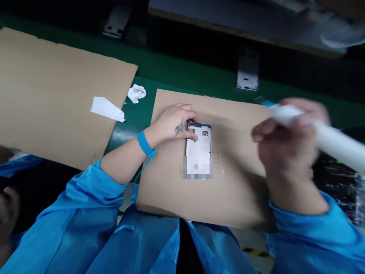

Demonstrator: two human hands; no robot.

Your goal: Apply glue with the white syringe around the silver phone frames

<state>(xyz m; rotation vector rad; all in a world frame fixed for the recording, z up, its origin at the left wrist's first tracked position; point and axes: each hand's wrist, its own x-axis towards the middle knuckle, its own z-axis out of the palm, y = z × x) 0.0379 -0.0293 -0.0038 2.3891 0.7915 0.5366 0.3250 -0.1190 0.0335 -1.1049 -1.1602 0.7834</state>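
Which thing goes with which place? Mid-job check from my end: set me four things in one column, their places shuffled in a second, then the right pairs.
Things
1. Phone frame on the cardboard
2. White cylindrical tool
3. Crumpled white paper
4. Blue wristband

Places
A. On the green tabletop
B. Around the left wrist
C. In the right hand
D. Held by the left hand

Pairs: 1-D, 2-C, 3-A, 4-B

Dim towards top, right hand blurred, soft shadow on cardboard
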